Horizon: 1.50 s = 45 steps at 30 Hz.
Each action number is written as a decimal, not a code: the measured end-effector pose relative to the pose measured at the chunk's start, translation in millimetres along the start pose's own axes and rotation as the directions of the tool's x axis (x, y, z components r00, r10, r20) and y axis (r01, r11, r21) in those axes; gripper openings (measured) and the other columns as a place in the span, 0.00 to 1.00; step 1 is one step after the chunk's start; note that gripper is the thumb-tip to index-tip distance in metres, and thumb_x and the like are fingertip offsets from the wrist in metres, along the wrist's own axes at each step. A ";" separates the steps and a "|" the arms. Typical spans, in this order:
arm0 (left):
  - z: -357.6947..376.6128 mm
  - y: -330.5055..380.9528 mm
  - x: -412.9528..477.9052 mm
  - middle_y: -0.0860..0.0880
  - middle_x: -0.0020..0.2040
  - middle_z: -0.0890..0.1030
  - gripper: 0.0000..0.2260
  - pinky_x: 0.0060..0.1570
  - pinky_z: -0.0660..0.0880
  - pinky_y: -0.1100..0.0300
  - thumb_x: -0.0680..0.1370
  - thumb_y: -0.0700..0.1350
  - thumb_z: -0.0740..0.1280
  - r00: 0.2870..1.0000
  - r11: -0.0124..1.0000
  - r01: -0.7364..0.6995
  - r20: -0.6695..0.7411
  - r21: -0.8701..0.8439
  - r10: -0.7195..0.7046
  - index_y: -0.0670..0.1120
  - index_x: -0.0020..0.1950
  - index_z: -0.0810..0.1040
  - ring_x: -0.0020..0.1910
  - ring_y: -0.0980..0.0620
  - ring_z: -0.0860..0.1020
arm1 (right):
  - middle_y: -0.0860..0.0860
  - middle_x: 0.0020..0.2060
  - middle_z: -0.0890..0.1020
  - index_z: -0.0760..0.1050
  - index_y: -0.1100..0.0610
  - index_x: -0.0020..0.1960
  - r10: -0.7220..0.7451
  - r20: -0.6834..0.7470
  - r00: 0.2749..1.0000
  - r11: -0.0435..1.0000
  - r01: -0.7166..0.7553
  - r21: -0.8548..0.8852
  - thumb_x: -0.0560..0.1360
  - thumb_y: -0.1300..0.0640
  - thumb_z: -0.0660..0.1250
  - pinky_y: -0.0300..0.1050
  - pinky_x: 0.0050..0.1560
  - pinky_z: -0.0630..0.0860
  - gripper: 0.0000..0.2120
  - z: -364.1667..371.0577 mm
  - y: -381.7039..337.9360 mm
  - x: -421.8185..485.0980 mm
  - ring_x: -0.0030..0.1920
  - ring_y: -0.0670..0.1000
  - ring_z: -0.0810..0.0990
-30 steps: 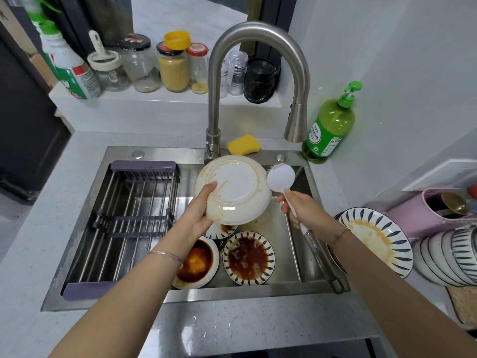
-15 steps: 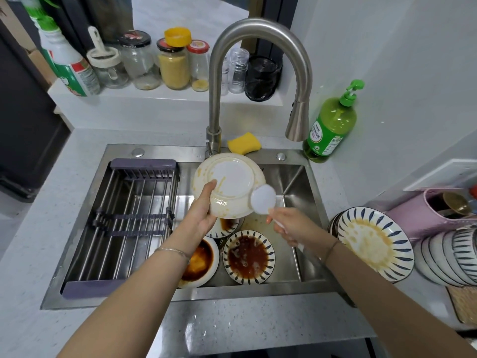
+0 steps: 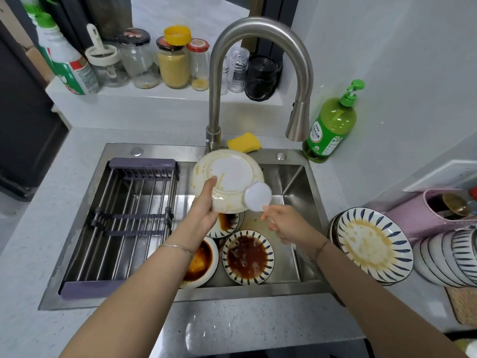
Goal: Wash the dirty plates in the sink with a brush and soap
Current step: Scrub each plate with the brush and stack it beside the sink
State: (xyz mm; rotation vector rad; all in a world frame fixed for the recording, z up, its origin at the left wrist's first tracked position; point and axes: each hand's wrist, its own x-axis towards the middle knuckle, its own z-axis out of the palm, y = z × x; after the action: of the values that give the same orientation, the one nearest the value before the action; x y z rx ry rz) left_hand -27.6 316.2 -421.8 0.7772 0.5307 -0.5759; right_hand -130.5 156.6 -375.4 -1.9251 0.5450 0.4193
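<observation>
Head-worn view, steeply down over sink

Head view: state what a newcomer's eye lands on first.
The pale plate stands out, held up over the sink in the left hand, with the round white brush in the right hand at its lower rim. Below it a sauce-dark plate lies in the sink, and the tall steel faucet arches above.

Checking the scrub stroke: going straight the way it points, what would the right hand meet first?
Likely the dirty plate the left hand holds; the brush in the right hand overlaps its rim.
</observation>
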 end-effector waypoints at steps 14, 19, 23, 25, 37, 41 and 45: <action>-19.0 3.6 -5.3 0.43 0.54 0.84 0.14 0.42 0.82 0.53 0.79 0.44 0.67 0.997 0.995 0.047 0.050 0.089 -0.052 0.42 0.64 0.75 0.53 0.48 0.82 | 0.48 0.25 0.68 0.74 0.59 0.46 0.072 0.100 0.992 0.989 -0.084 0.122 0.83 0.51 0.54 0.36 0.19 0.59 0.16 -34.2 3.4 9.4 0.20 0.44 0.61; -21.0 -6.6 -10.8 0.42 0.52 0.85 0.15 0.42 0.83 0.54 0.78 0.43 0.68 0.985 0.954 0.106 0.101 0.280 -0.139 0.40 0.63 0.76 0.47 0.48 0.84 | 0.50 0.25 0.65 0.73 0.59 0.46 0.084 0.106 0.991 0.970 -0.105 0.219 0.83 0.50 0.54 0.36 0.19 0.58 0.16 -56.9 -11.1 19.2 0.20 0.44 0.59; -20.6 -7.7 -7.9 0.41 0.56 0.83 0.17 0.46 0.82 0.53 0.78 0.44 0.68 0.991 0.959 0.080 0.087 0.272 -0.107 0.40 0.65 0.75 0.51 0.47 0.83 | 0.49 0.24 0.66 0.73 0.60 0.46 0.110 0.132 0.985 0.980 -0.129 0.149 0.83 0.51 0.54 0.36 0.20 0.59 0.16 -52.3 -0.5 12.0 0.21 0.44 0.60; -23.6 -6.7 -3.3 0.41 0.58 0.83 0.20 0.47 0.82 0.52 0.77 0.45 0.69 0.994 0.971 0.069 0.068 0.230 -0.087 0.40 0.67 0.74 0.55 0.46 0.82 | 0.48 0.24 0.68 0.73 0.60 0.48 0.122 0.187 0.975 0.987 -0.139 0.081 0.83 0.51 0.54 0.36 0.21 0.61 0.16 -45.0 7.8 2.6 0.21 0.44 0.61; -18.3 -24.3 -8.6 0.44 0.52 0.85 0.18 0.51 0.81 0.50 0.77 0.56 0.66 0.989 0.907 0.009 0.130 0.421 -0.070 0.45 0.61 0.77 0.52 0.47 0.83 | 0.49 0.25 0.67 0.75 0.59 0.42 0.130 0.227 0.965 0.970 -0.076 -0.233 0.81 0.52 0.58 0.35 0.20 0.57 0.15 -19.1 -34.2 -2.0 0.19 0.44 0.60; -24.0 -27.3 -10.6 0.44 0.53 0.85 0.18 0.59 0.77 0.46 0.76 0.56 0.67 0.988 0.893 0.023 0.127 0.450 -0.089 0.46 0.59 0.78 0.54 0.46 0.83 | 0.50 0.25 0.65 0.73 0.58 0.40 0.130 0.159 0.979 0.977 -0.099 -0.191 0.82 0.51 0.56 0.34 0.21 0.56 0.17 -20.9 -37.5 12.7 0.19 0.45 0.59; -31.0 -18.9 -10.1 0.45 0.54 0.84 0.19 0.47 0.82 0.51 0.77 0.55 0.66 0.992 0.925 0.020 0.111 0.380 -0.067 0.45 0.63 0.76 0.53 0.48 0.83 | 0.49 0.26 0.67 0.73 0.58 0.43 0.200 0.186 0.962 0.949 -0.143 -0.282 0.82 0.51 0.56 0.34 0.20 0.59 0.15 -30.6 -29.2 3.0 0.20 0.44 0.60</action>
State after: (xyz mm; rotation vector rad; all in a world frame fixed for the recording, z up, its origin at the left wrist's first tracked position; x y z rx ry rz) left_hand -54.2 331.8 -443.3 1.0910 0.3259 -0.7761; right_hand -110.6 138.3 -342.7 -2.0619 0.5389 0.8392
